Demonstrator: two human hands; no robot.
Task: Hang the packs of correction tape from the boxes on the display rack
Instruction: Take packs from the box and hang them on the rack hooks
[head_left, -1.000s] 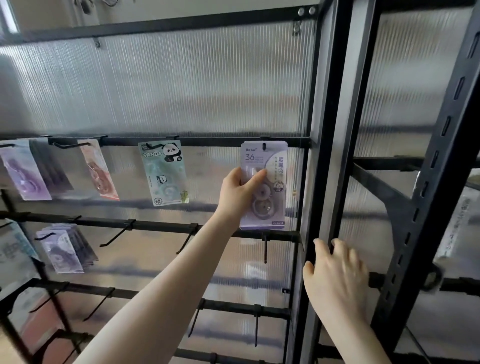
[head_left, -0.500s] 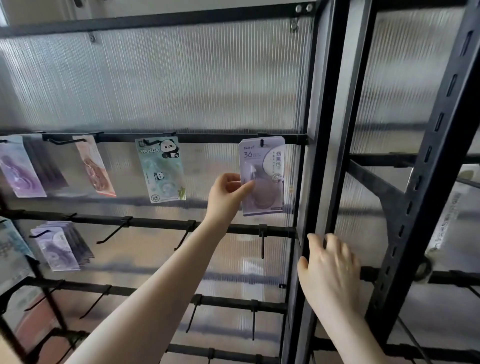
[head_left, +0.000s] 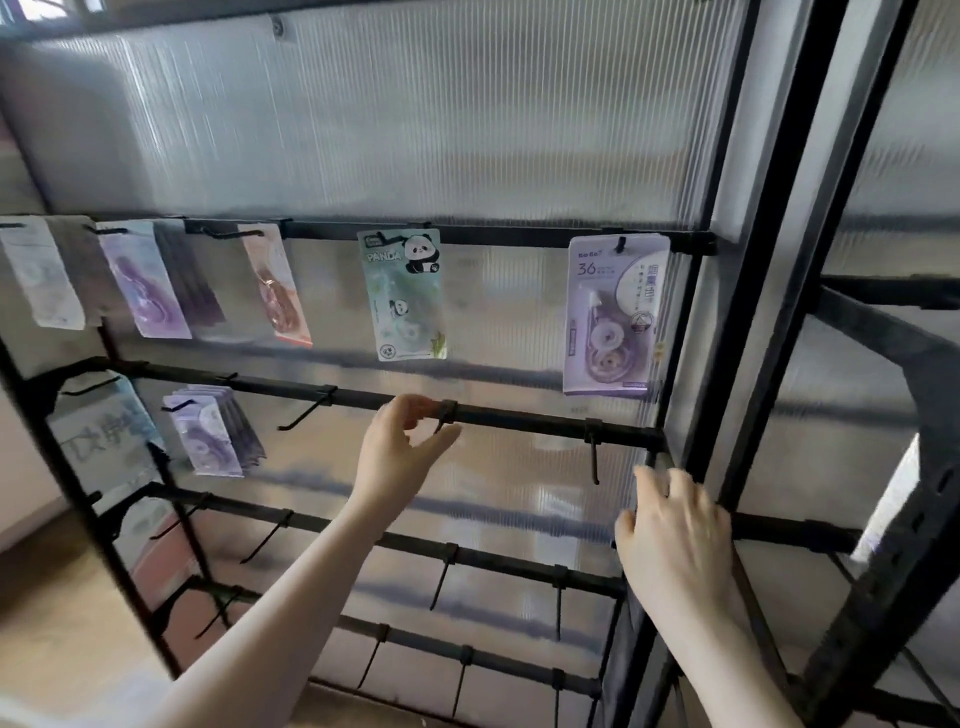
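The right hand (head_left: 675, 545) rests on the rack post (head_left: 691, 415), fingers loosely spread. The left hand (head_left: 400, 452) holds nothing, thumb and fingers narrowly apart around a hook (head_left: 445, 415). Up-right of those fingers, the purple pack (head_left: 613, 317) hangs beside the post's edge, with open bar between it and the panda pack (head_left: 405, 296).
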